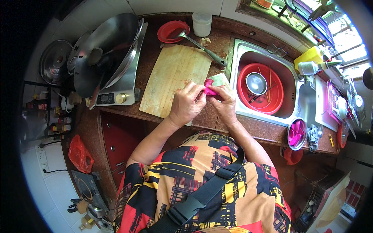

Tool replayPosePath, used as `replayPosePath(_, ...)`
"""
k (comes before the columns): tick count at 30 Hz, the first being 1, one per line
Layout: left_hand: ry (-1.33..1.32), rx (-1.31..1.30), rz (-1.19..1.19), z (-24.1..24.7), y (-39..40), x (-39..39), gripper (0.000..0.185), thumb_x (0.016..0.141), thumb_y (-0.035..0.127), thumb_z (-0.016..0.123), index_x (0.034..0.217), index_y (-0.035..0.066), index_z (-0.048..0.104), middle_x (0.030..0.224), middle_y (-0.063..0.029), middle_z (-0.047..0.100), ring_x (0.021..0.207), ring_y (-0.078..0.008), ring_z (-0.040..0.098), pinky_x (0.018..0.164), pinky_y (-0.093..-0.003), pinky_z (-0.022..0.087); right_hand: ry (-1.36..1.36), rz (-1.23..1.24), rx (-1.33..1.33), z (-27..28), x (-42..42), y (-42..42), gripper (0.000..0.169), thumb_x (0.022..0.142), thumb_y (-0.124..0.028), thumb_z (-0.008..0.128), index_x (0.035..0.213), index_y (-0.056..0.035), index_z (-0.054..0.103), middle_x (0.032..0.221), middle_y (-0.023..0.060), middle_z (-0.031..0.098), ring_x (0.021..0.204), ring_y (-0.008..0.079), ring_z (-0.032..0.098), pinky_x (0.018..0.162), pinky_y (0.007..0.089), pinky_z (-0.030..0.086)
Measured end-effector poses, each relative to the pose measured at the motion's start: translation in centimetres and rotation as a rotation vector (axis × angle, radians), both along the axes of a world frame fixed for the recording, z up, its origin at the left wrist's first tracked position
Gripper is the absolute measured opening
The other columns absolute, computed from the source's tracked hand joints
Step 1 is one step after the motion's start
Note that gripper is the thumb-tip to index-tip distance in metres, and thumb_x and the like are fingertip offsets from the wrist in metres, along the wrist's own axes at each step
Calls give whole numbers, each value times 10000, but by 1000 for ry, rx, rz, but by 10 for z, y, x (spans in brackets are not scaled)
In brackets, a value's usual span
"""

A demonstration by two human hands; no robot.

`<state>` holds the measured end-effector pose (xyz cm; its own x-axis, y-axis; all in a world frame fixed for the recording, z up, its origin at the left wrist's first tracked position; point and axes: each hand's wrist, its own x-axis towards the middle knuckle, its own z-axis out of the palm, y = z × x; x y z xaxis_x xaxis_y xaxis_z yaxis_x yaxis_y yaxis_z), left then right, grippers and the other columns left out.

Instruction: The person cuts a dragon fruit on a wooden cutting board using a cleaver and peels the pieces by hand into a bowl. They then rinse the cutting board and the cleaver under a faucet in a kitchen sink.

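In front of me, my left hand point(188, 102) and my right hand point(223, 100) pinch a soft, bright magenta piece point(208, 87) between thumbs and fingers. I cannot tell what it is made of. The piece is held up near the right edge of a worn wooden cutting board point(172, 72), which has small reddish bits on it. Partly hidden behind my right hand is a pale flat rectangular thing point(219, 79). More magenta pieces point(295, 134) lie in a metal bowl point(289, 139) at the counter's front edge, right of the sink.
A ladle point(201, 46) with a dark handle reaches from a red dish point(163, 27) past the board's back corner. The steel sink point(239, 48) holds a red basin point(279, 99) with a metal bowl and chopsticks. Left stands a wok point(116, 32) on a cooktop point(128, 90). A white tub point(202, 24) stands behind.
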<state>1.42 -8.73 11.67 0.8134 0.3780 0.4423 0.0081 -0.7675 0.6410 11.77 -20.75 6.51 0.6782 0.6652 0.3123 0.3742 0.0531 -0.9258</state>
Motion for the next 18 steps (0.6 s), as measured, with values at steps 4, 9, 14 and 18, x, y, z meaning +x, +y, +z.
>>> replayPosePath(4, -25, 91, 49, -3, -2, 0, 159, 741, -21, 615, 894, 20, 605, 765, -123, 578, 644, -257, 608, 565, -325, 484, -14, -3, -1, -1, 0, 0, 332, 674, 34, 697, 999, -12, 646, 814, 72, 565, 763, 159, 560, 688, 251, 452)
replayPosePath(9, -55, 72, 47, -5, 1, 0, 145, 746, -42, 606, 883, 6, 609, 753, -107, 587, 627, -209, 622, 534, -293, 480, 9, 12, 13, -1, 0, 0, 343, 686, 20, 708, 1021, -23, 648, 807, 53, 568, 753, 135, 554, 679, 250, 452)
replayPosePath(14, -8, -384, 46, -13, 6, -2, 105, 800, -54, 580, 888, -13, 621, 779, -55, 615, 641, -107, 633, 552, -218, 503, 492, 160, 54, -11, 2, 1, 338, 747, -41, 711, 1073, -7, 631, 966, 51, 629, 894, 138, 592, 810, 249, 469)
replayPosePath(18, -4, -519, 28, -14, 7, -3, 105, 838, -41, 557, 916, -14, 621, 803, -45, 625, 666, -93, 635, 575, -206, 521, 701, 229, 120, -4, -2, 2, 418, 772, -104, 701, 1143, 37, 571, 1019, 94, 618, 908, 168, 602, 818, 290, 494)
